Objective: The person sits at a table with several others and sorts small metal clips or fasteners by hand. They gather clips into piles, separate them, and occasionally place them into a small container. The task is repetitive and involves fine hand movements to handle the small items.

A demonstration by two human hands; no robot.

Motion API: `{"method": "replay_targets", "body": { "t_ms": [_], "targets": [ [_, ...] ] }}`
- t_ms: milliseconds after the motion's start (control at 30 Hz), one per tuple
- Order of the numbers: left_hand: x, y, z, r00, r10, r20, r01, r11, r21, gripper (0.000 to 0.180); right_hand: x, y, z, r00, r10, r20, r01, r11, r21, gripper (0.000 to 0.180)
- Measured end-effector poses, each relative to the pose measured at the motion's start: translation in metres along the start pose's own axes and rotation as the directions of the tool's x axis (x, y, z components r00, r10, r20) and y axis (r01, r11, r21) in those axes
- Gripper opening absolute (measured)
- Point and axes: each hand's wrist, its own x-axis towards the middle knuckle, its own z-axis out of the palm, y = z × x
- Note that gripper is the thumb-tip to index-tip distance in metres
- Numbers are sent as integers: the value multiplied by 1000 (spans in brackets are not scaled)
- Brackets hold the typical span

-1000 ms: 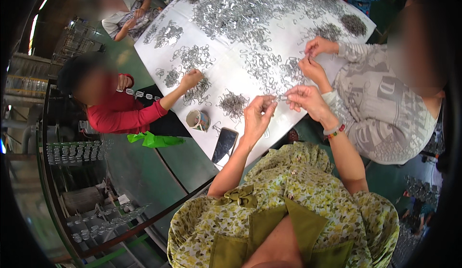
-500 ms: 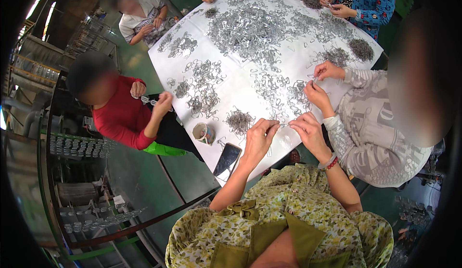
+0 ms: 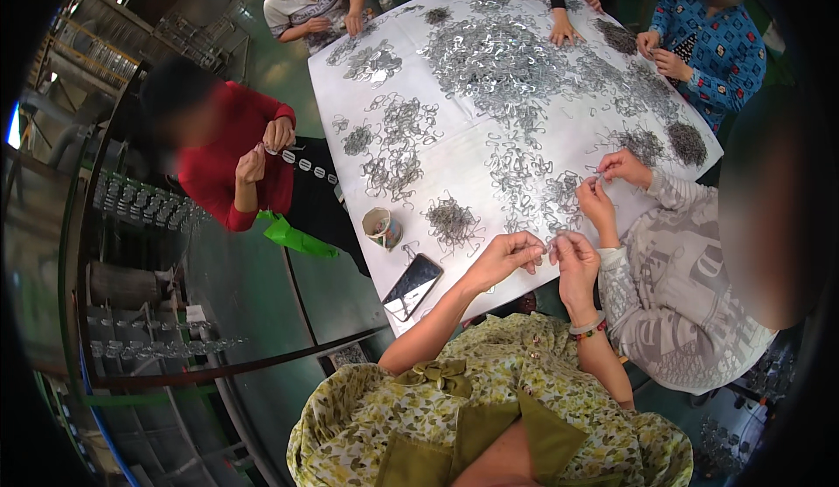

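At the table's near edge my left hand (image 3: 509, 260) and my right hand (image 3: 575, 270) meet fingertip to fingertip. Both are closed in a pinch around a small metal clip (image 3: 548, 249), mostly hidden by the fingers. Just beyond them, loose silvery clips (image 3: 516, 181) trail toward a large heap (image 3: 489, 59) in the middle of the white-covered table (image 3: 463, 159). Left of my hands sits a tangled darker pile of clips (image 3: 451, 222). My right wrist wears a beaded bracelet (image 3: 587, 330).
A phone (image 3: 413, 286) and a small tub (image 3: 382, 227) lie near the left table edge. Co-workers surround the table: one in red (image 3: 253, 155) at left holding a strip of pale pieces, one in grey print (image 3: 673, 286) close at right. Metal racks (image 3: 157, 203) stand behind.
The view has shifted, and my hands have come closer together, fingertips now meeting. The co-worker in red has brought both hands together. A dark-sleeved arm now reaches onto the table's far side.
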Motion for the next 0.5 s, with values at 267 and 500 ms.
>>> {"method": "replay_targets", "body": {
  "t_ms": [267, 500],
  "targets": [
    [46, -51, -45, 965, 46, -258, 36, 952, 304, 24, 16, 3, -21, 999, 12, -31, -18, 974, -226, 14],
    [80, -98, -51, 909, 36, -414, 67, 970, 233, 27, -25, 36, -33, 968, 246, -39, -248, 937, -248, 19]
  ]
}}
